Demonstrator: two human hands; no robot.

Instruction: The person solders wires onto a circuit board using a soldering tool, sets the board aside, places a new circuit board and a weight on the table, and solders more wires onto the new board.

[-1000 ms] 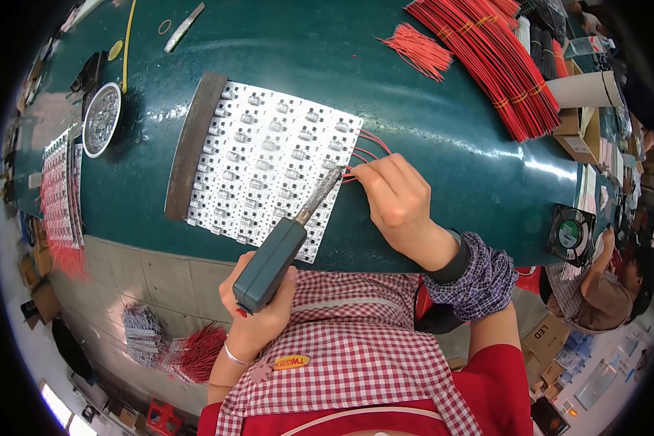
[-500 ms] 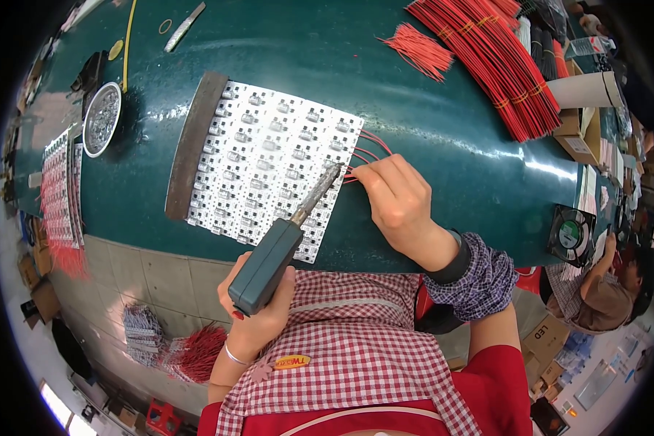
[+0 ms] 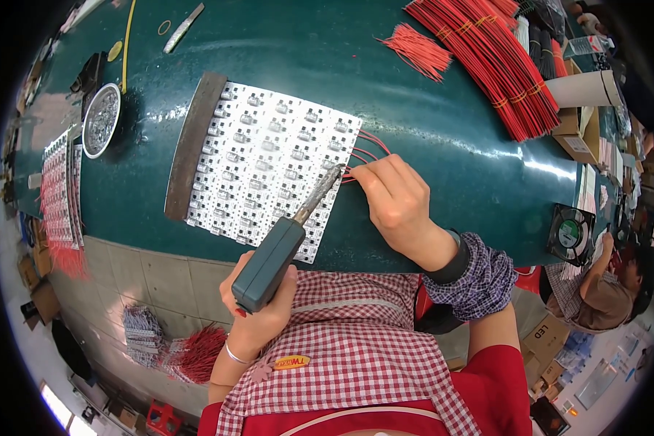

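My left hand [image 3: 260,301] is closed round the dark green handle of a soldering gun [image 3: 270,265]. Its metal tip rests at the right edge of a white circuit board panel [image 3: 265,163], which carries rows of small components. Right beside the tip, my right hand [image 3: 396,203] pinches a red wire [image 3: 349,177] at the panel's edge. More red wires [image 3: 370,142] curve out from that edge above my fingers. A dark flat bar [image 3: 196,145] lies along the panel's left side.
Bundled red wires [image 3: 487,65] and a loose red pile [image 3: 418,51] lie at the far right. A white bowl [image 3: 102,120] stands at left, near more wired boards [image 3: 62,192]. A small fan [image 3: 572,234] sits by the right edge; a co-worker [image 3: 618,283] is beyond it.
Almost nothing differs. The soldering gun's handle and my left hand have shifted very slightly; the tip stays at the panel's edge, and my right hand keeps its pinch.
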